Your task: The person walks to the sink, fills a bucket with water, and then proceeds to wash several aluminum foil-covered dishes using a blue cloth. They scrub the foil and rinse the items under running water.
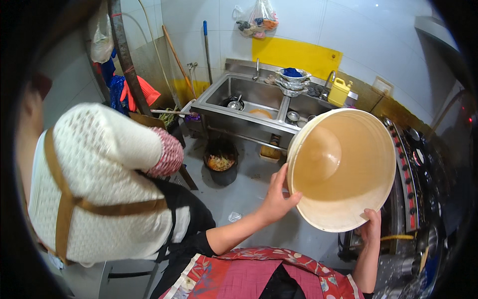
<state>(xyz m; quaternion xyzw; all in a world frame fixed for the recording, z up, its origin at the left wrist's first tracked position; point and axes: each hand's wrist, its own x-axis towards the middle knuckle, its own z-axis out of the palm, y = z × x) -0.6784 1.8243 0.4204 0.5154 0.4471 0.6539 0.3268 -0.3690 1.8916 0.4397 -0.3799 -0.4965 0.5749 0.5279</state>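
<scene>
A large cream plastic bucket (pixel 343 213) is held up in front of me, its mouth tilted towards me. My left hand (pixel 278 200) grips its left side, with the thumb at the rim. At the lower right, my right hand (pixel 371 226) holds the rim, thumb over the edge and fingers hidden behind the wall. Inside, the bucket looks tan down to a paler band near the rim; whether that is cloudy liquid or staining I cannot tell.
Beyond stands a stainless steel double sink (pixel 242 89) with foil bowls (pixel 293 84) and a yellow jug (pixel 339 91). A black bucket of food scraps (pixel 221 168) sits on the floor. A person (pixel 101 179) stands close at left; a gas stove (pixel 409 179) runs along the right.
</scene>
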